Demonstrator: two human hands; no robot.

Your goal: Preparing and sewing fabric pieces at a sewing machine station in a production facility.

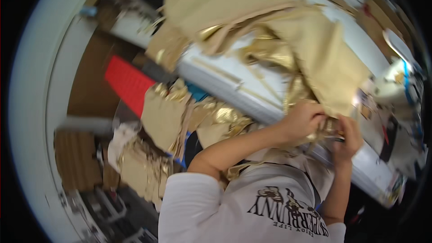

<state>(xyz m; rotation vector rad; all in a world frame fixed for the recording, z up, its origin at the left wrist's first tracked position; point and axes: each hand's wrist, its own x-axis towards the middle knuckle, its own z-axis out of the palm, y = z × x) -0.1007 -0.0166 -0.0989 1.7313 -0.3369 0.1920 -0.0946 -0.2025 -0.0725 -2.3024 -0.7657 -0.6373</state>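
A long piece of beige fabric with a shiny gold side (330, 63) hangs over the table edge toward me. My left hand (303, 119) is closed, pinching the lower edge of this fabric between thumb and fingers. Close beside it on the right, my right hand (348, 137) is closed too, its fingertips at the fabric's lower corner. A small dark thing shows by the right fingers, too blurred to name. Crumpled gold fabric lies between and below the hands, and the hands partly hide it.
The white table (216, 69) carries more beige and gold fabric (225, 6). A white sewing machine (393, 83) stands at the right. Stacked fabric pieces (164, 117) lie at the left, near a red panel (128, 83) and a cardboard box (76, 159).
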